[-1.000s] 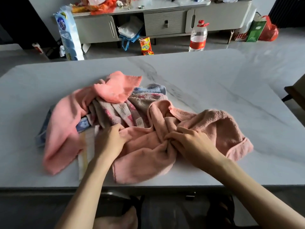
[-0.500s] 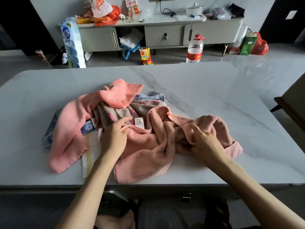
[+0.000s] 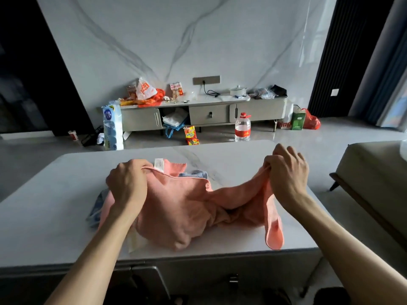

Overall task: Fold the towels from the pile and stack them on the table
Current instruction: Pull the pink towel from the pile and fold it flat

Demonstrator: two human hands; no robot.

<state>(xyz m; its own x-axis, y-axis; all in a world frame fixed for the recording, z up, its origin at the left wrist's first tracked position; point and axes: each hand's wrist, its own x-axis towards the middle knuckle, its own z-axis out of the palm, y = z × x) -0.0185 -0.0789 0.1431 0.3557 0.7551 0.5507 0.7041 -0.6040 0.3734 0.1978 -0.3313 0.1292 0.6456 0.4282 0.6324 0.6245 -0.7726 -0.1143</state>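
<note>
A salmon-pink towel (image 3: 185,208) hangs between my two hands above the white marble table (image 3: 55,208). My left hand (image 3: 127,183) grips its upper left edge, beside a white care label. My right hand (image 3: 286,170) pinches the upper right edge, and a corner dangles below that wrist. The towel's lower part still rests on the table. Behind it lies the rest of the pile (image 3: 193,173): a blue towel and another pink one show above the held edge, and a blue one peeks out at the left. Most of the pile is hidden by the lifted towel.
A beige padded seat (image 3: 374,172) stands to the right of the table. Beyond the table, on the floor, are a water bottle (image 3: 242,127), a snack bag (image 3: 191,134) and a pack of tissue rolls (image 3: 111,126). A low cluttered cabinet (image 3: 209,114) lines the far wall.
Both hands have lifted the pink towel off the pile and moved apart, spreading its top edge. The camera has tilted up, showing the wall.
</note>
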